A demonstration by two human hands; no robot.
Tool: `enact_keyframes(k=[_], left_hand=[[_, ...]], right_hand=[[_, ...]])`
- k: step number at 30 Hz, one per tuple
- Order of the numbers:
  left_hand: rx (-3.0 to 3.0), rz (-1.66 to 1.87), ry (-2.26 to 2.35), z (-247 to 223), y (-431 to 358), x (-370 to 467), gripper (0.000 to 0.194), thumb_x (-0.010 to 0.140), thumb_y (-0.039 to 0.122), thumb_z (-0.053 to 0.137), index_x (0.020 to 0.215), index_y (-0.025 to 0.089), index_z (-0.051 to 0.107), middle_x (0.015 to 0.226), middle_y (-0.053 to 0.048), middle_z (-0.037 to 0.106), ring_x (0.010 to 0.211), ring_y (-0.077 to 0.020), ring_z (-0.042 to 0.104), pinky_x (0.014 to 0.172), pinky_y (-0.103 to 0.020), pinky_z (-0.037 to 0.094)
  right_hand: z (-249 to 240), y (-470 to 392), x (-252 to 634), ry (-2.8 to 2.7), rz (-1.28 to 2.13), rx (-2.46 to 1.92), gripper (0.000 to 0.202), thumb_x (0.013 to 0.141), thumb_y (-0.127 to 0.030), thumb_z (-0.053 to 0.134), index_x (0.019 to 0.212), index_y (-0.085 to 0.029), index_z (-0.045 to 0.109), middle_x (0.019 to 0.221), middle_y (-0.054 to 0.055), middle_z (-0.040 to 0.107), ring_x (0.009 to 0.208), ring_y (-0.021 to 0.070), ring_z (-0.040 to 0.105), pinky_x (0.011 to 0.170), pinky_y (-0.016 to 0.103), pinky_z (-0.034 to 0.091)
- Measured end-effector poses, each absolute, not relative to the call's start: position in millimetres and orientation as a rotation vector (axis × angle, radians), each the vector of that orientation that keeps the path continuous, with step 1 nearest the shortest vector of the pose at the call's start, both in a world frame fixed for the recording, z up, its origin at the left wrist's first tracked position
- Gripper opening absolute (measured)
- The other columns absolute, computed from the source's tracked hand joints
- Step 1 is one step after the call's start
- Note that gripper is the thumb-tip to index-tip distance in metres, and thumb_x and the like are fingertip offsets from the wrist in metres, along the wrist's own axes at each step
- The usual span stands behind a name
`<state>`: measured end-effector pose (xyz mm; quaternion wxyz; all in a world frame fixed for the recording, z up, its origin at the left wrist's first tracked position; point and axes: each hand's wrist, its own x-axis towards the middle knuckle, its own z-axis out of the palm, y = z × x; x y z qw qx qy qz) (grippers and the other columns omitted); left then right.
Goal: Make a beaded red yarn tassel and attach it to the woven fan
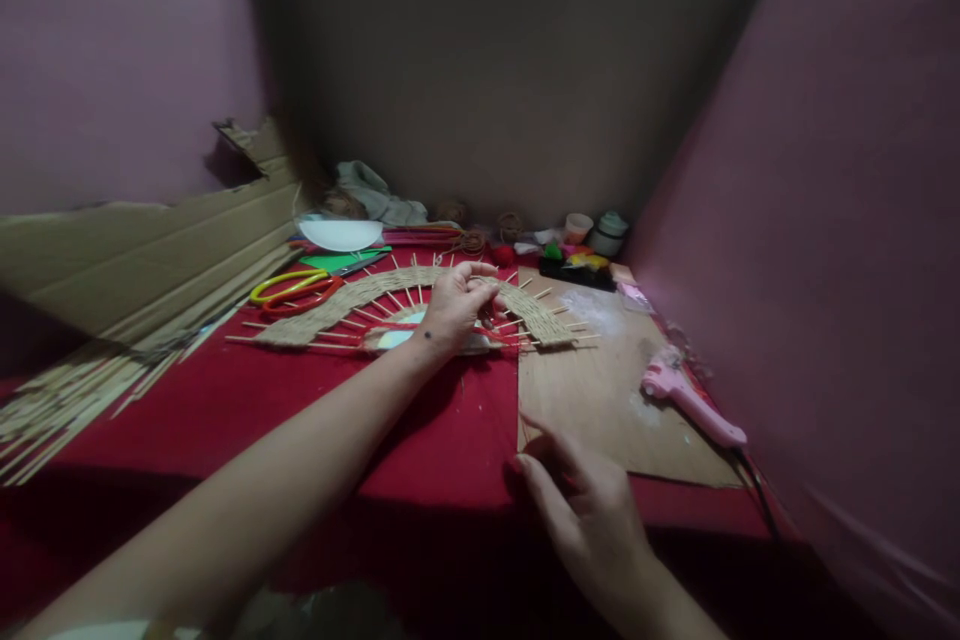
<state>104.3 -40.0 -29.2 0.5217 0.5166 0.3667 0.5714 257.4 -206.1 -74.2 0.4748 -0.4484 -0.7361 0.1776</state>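
Observation:
A half-round woven fan frame (pixel 360 295) lies on the red cloth, with thin sticks radiating through a band of tan twine weave. Red yarn (pixel 390 328) runs among the sticks near its pale inner half-circle (pixel 401 335). My left hand (pixel 461 305) rests over the right half of the frame, its fingers curled in a pinch on the red yarn. Closer to me, my right hand (pixel 589 495) hovers by the table's front edge, slightly blurred. Its thumb and forefinger are apart, and nothing clear shows between them.
Yellow-and-red-handled scissors (pixel 296 290) lie left of the frame. A brown board (pixel 585 420) carries a pink glue gun (pixel 690 400) at right. Loose sticks (pixel 67 390) and cardboard (pixel 172 255) occupy the left. A white plate (pixel 341 235), cup (pixel 577 227) and jar (pixel 608 234) stand behind.

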Motion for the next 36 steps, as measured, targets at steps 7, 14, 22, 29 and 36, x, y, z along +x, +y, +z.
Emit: enact_keyframes(k=[7,14,22,29,36], left_hand=[[1.278,1.414,0.884,-25.2,-41.7,105.1,0.016,0.076,0.009,0.063,0.090,0.012,0.057,0.052,0.003,0.064,0.043,-0.0092,0.058,0.045,-0.019,0.044],[1.291,1.424,0.857,-23.8,-42.8,106.1,0.018,0.073,0.009,0.063,0.091,0.013,0.062,0.058,0.002,0.066,0.057,-0.0101,0.064,0.060,-0.020,0.050],[1.247,1.436,0.894,-32.0,-39.8,102.7,0.025,0.069,0.014,0.067,0.094,0.014,0.066,0.065,0.000,0.069,0.056,-0.0109,0.062,0.055,-0.021,0.050],[1.126,1.423,0.932,-34.6,-42.8,108.3,0.030,0.072,0.016,0.067,0.102,0.015,0.061,0.067,0.000,0.068,0.052,-0.0126,0.062,0.045,-0.022,0.048],[1.099,1.401,0.998,-36.4,-31.7,103.2,0.033,0.070,0.016,0.069,0.101,0.013,0.057,0.075,-0.004,0.070,0.055,-0.0129,0.062,0.047,-0.024,0.051]], right_hand=[[-40.1,-177.2,297.3,-1.268,0.371,-1.364,0.026,0.081,-0.032,0.066,0.103,-0.020,0.066,0.086,0.003,0.061,0.060,0.0123,0.051,0.058,0.029,0.048],[-9.6,-94.7,256.2,-1.043,1.443,-0.936,0.018,0.067,-0.011,0.067,0.084,-0.018,0.068,0.083,0.002,0.068,0.077,0.0141,0.061,0.071,0.025,0.047],[-24.3,-45.2,220.4,-0.844,1.816,-0.877,0.011,0.067,-0.010,0.064,0.066,-0.016,0.055,0.051,-0.003,0.052,0.043,0.0073,0.042,0.040,0.018,0.033],[-31.0,-44.8,223.6,-0.773,1.766,-0.927,0.012,0.063,-0.009,0.062,0.063,-0.017,0.053,0.045,-0.006,0.045,0.039,0.0047,0.032,0.036,0.016,0.022],[-30.9,-46.3,225.3,-0.785,1.679,-1.012,0.011,0.056,-0.011,0.063,0.058,-0.016,0.054,0.042,-0.008,0.038,0.038,0.0049,0.029,0.036,0.018,0.019]])
